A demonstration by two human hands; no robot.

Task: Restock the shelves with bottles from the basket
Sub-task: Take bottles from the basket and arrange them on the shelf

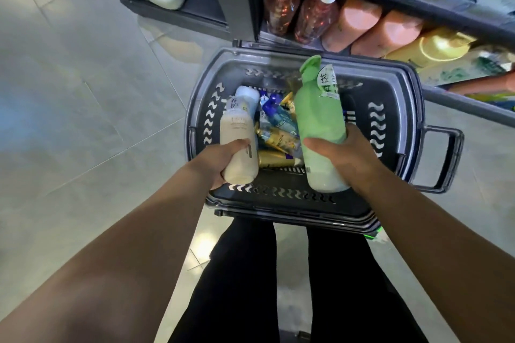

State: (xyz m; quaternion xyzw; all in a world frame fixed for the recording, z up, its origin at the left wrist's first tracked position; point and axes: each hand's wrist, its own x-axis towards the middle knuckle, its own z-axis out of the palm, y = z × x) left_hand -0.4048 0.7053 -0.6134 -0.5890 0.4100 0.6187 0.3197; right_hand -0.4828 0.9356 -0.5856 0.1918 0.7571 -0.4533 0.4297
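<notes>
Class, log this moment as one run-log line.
left hand: holds cream bottle | right hand: holds green bottle | both over basket

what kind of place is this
Most likely a shop aisle for toiletries: a shelf lined with rows of bottles, a shopping basket on the tiled floor holding shampoo tubes, and a bottle in each hand.
</notes>
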